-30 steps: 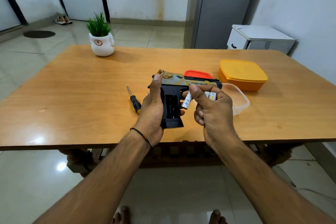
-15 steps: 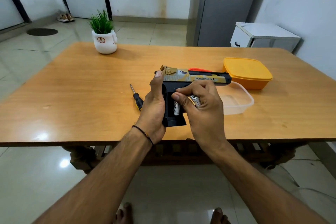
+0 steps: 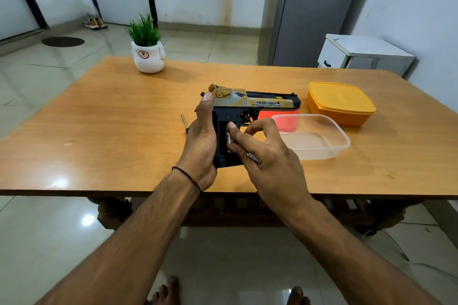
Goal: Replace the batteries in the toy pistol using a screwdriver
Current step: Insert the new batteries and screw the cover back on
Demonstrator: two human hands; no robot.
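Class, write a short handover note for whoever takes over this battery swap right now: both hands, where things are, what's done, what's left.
Left hand: grips the toy pistol by its handle, above the table.
Right hand: pinches a battery at the open handle compartment; a second battery is tucked in its fingers.
Screwdriver: lies on the table behind the left hand.
Done: compartment open, first battery going in.
Left: seat the batteries, then refit and screw down the cover, which is not in view.
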